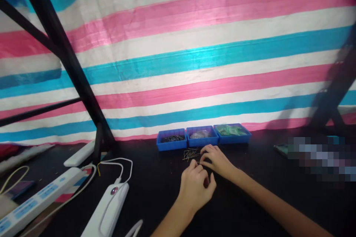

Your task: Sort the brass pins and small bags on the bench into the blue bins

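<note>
Thin metal pieces like screws or nails lie in a loose pile on the black table. My left hand is just in front of the pile, its fingers curled; whatever it may hold is too small to make out. Beside it on the right, my right hand has its thumb and forefinger bent toward each other near the pile, and anything between them is hidden. Behind the hands stand three blue trays: one with dark metal pieces, one with clear bags or pieces, one with green packets.
A white power strip and a white device with a cable lie at the left. Another white object is near a black metal frame. A striped sheet hangs behind the table. A blurred item lies at the right.
</note>
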`<state>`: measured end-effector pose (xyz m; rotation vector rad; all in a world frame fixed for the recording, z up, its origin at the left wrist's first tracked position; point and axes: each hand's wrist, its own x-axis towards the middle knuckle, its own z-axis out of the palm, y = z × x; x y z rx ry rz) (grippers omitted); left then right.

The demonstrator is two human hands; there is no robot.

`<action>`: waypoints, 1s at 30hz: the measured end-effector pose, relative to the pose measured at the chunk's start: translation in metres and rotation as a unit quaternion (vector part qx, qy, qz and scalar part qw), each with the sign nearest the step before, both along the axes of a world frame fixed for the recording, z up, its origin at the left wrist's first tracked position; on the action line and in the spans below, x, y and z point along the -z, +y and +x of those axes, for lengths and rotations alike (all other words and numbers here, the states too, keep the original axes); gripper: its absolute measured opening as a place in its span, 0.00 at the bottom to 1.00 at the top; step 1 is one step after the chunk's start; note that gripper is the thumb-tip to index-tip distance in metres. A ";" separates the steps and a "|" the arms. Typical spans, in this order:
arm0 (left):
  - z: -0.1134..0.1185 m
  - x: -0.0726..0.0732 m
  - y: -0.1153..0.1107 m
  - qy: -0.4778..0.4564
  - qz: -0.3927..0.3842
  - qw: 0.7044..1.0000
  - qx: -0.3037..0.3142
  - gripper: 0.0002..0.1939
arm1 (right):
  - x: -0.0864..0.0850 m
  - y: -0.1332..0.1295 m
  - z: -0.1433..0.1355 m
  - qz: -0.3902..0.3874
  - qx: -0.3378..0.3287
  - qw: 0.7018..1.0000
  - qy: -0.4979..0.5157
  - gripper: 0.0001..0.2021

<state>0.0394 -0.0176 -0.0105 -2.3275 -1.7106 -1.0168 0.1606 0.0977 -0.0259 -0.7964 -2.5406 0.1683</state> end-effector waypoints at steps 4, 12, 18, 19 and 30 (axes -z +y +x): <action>-0.003 -0.006 0.000 -0.120 0.020 0.992 -0.040 0.14 | -0.001 -0.011 0.011 -0.020 -0.011 1.000 -0.017 0.06; 0.000 -0.010 0.001 -0.289 0.005 0.957 -0.033 0.07 | -0.002 -0.031 0.038 -0.045 0.042 0.998 0.019 0.05; 0.001 0.011 0.015 -0.427 -0.098 0.897 -0.059 0.20 | -0.006 -0.042 0.043 -0.161 0.063 0.972 0.156 0.04; 0.002 0.013 0.016 -0.441 -0.108 0.889 -0.059 0.23 | -0.008 -0.043 0.042 -0.188 0.065 0.962 0.187 0.05; 0.010 -0.003 0.008 -0.452 -0.165 0.876 0.026 0.11 | -0.016 -0.054 0.038 -0.498 -0.012 0.800 0.335 0.14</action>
